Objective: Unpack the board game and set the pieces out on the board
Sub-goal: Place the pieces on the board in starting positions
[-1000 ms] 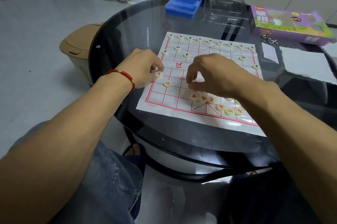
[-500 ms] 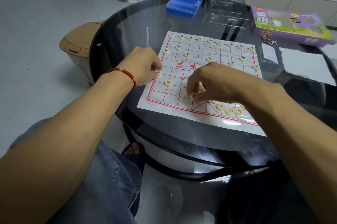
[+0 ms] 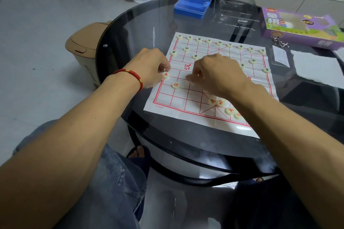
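Far side of the board (image 3: 188,96) stands fully set with dark-marked pieces (image 3: 219,43). Near side incomplete: red pieces (image 3: 221,102) lie clustered. Left hand (image 3: 150,66) pinches a soldier piece (image 3: 165,75) at the left edge; right hand (image 3: 217,74), fingers curled, grip contents indeterminate.

On the board (image 3: 167,102), near its bottom left corner, you can read "3.0cm" in red, and a large red 汉 sits in the middle strip. The cream piece (image 3: 175,85) nearest you on the left shows a red 炮. The purple box (image 3: 297,25) at the far right carries large white Chinese characters on green; its smaller print is too blurred to read.
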The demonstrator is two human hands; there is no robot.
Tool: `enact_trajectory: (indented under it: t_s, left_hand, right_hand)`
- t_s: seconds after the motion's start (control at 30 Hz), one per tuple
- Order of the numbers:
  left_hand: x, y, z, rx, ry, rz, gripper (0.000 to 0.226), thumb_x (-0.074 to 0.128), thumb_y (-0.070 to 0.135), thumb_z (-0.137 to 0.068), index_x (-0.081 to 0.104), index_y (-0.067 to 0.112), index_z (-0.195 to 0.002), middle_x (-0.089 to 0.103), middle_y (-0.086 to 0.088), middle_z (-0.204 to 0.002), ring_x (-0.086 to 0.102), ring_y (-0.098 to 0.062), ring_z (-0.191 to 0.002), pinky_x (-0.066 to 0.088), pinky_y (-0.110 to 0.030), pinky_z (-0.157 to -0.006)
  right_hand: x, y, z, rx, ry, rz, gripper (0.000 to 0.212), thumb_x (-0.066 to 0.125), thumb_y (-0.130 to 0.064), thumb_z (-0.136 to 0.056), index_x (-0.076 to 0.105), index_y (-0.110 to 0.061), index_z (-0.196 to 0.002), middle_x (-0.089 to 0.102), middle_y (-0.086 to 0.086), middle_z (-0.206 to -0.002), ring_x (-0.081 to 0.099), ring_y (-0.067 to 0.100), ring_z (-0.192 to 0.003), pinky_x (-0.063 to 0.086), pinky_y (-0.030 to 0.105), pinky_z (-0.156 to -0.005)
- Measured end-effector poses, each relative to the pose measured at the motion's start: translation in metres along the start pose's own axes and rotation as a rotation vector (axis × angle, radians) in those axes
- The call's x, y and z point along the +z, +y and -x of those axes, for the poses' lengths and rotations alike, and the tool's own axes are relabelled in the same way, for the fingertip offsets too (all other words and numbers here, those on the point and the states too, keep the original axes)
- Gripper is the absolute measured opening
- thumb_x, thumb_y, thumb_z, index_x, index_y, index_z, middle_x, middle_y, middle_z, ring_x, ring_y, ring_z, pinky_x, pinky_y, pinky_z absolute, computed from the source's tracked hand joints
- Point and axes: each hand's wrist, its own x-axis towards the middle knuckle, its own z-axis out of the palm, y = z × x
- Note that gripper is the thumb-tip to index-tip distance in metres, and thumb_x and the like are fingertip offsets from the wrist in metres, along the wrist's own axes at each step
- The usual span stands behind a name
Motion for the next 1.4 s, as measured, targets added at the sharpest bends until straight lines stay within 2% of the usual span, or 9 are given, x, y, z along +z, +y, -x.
enact_trajectory:
  t_s: [0.1,0.2,0.3,0.53,0.73,0.97,1.17,1.27,1.4]
  left_hand:
    - [0.0,0.001,0.001,0.002,-0.012,-0.005,0.037,0.07,0.012,-0.093,0.066,0.015,-0.13,0.066,-0.006,-0.13,0.064,-0.025,-0.112,0.053,-0.031,-0.078]
    - [0.0,0.002,0.001,-0.004,-0.025,-0.012,0.039,0.07,0.011,-0.092,0.065,0.016,-0.131,0.065,-0.006,-0.13,0.063,-0.027,-0.114,0.054,-0.032,-0.078]
    - [0.0,0.002,0.001,0.004,-0.035,-0.009,0.038,0.071,0.016,-0.092,0.065,0.016,-0.13,0.066,-0.005,-0.129,0.064,-0.026,-0.112,0.052,-0.03,-0.075]
    - [0.001,0.001,0.0,0.005,-0.01,-0.013,0.037,0.071,0.017,-0.092,0.067,0.014,-0.128,0.066,-0.005,-0.128,0.064,-0.025,-0.11,0.054,-0.032,-0.078]
    - [0.003,0.003,-0.002,-0.001,-0.008,-0.019,0.036,0.071,0.02,-0.092,0.067,0.013,-0.128,0.067,-0.005,-0.128,0.065,-0.025,-0.109,0.047,-0.027,-0.072]
    - [0.005,0.002,-0.004,-0.007,-0.016,-0.028,0.031,0.07,0.022,-0.093,0.07,0.012,-0.122,0.069,-0.004,-0.124,0.067,-0.025,-0.104,0.049,-0.027,-0.072]
    - [0.005,0.0,-0.004,-0.018,-0.033,-0.011,0.03,0.07,0.025,-0.092,0.071,0.014,-0.12,0.07,-0.001,-0.121,0.068,-0.024,-0.101,0.047,-0.023,-0.064]
    - [0.004,0.0,-0.003,-0.019,-0.036,-0.009,0.029,0.07,0.025,-0.092,0.071,0.014,-0.119,0.07,-0.001,-0.119,0.068,-0.024,-0.101,0.048,-0.025,-0.066]
    - [0.003,-0.001,-0.001,-0.015,-0.036,-0.007,0.03,0.07,0.026,-0.092,0.071,0.015,-0.12,0.07,-0.001,-0.119,0.067,-0.023,-0.101,0.05,-0.025,-0.069]
  right_hand:
    - [-0.008,0.013,0.0,-0.028,0.056,-0.093,0.023,0.055,-0.024,-0.103,0.072,-0.016,-0.117,0.073,0.004,-0.115,0.069,0.022,-0.098,0.06,0.04,-0.085]
    - [-0.014,0.02,0.004,-0.116,-0.039,-0.164,0.028,0.063,-0.013,-0.099,0.07,-0.019,-0.125,0.07,0.002,-0.124,0.063,0.012,-0.096,0.055,0.027,-0.085]
    - [-0.009,0.016,0.004,-0.17,-0.096,-0.149,0.032,0.068,-0.016,-0.096,0.069,-0.021,-0.128,0.069,0.001,-0.123,0.059,0.01,-0.092,0.053,0.024,-0.083]
    - [0.003,0.01,0.0,-0.143,-0.026,-0.11,0.025,0.069,-0.021,-0.095,0.071,-0.021,-0.12,0.072,0.001,-0.114,0.066,0.02,-0.096,0.061,0.04,-0.083]
    - [0.007,0.009,-0.002,-0.105,-0.035,-0.1,0.025,0.067,-0.024,-0.097,0.069,-0.017,-0.121,0.07,0.004,-0.116,0.067,0.022,-0.097,0.06,0.038,-0.087]
    - [0.007,0.011,-0.002,-0.098,-0.05,-0.112,0.027,0.067,-0.029,-0.097,0.069,-0.017,-0.121,0.069,0.003,-0.114,0.066,0.021,-0.095,0.06,0.039,-0.086]
    - [-0.013,0.032,0.004,-0.042,0.075,-0.161,0.019,0.06,-0.018,-0.099,0.074,-0.013,-0.112,0.074,0.004,-0.109,0.069,0.022,-0.094,0.061,0.044,-0.083]
    - [-0.02,0.045,0.012,0.001,0.054,-0.176,0.02,0.061,-0.015,-0.099,0.075,-0.011,-0.113,0.074,0.006,-0.111,0.069,0.023,-0.094,0.06,0.039,-0.084]
    - [-0.022,0.05,0.023,-0.025,-0.081,-0.2,0.021,0.068,-0.015,-0.095,0.074,-0.014,-0.115,0.074,0.004,-0.111,0.065,0.016,-0.089,0.052,0.023,-0.079]
